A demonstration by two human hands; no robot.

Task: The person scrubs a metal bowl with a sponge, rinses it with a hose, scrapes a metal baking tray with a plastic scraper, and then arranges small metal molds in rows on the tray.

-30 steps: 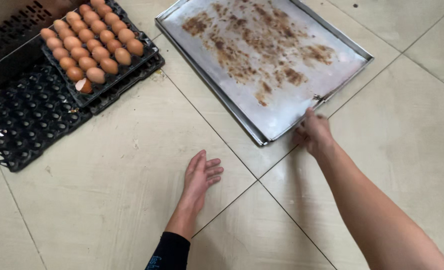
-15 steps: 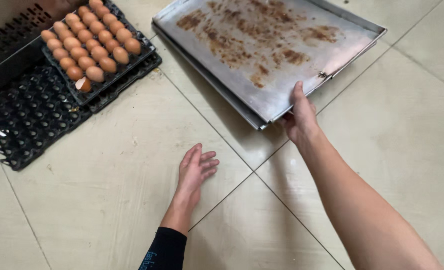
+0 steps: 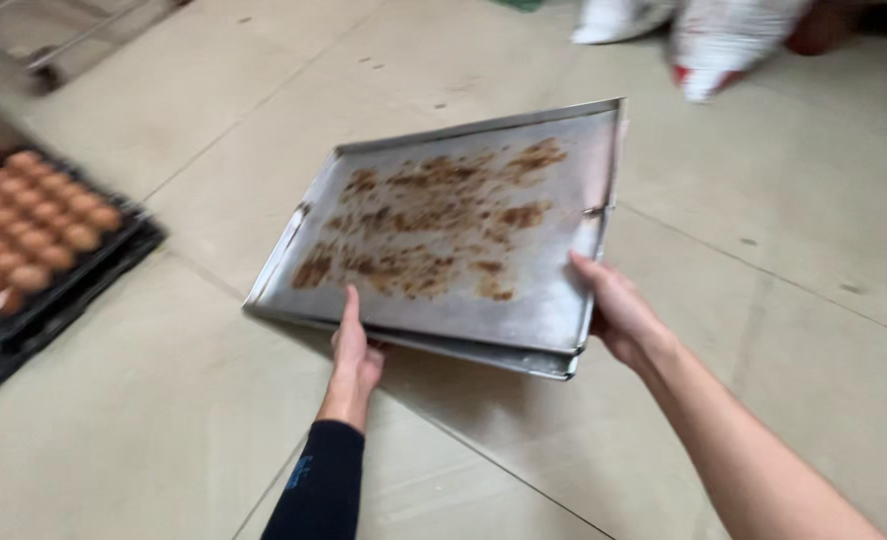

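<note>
Both hands hold the stained metal tray [image 3: 524, 290] above the tiled floor [image 3: 784, 300]. The left hand [image 3: 356, 345] grips its near edge, the right hand [image 3: 619, 315] its side, fingers closed on the rim. Eggs [image 3: 34, 225] lie well apart at left.

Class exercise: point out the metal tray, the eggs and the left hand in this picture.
Tray [image 3: 554, 310]: head view, bare metal near its front right corner.
Eggs [image 3: 34, 225]: head view, middle of the brown eggs at left.
Left hand [image 3: 356, 350]: head view, back of the hand under the tray's near edge.
</note>
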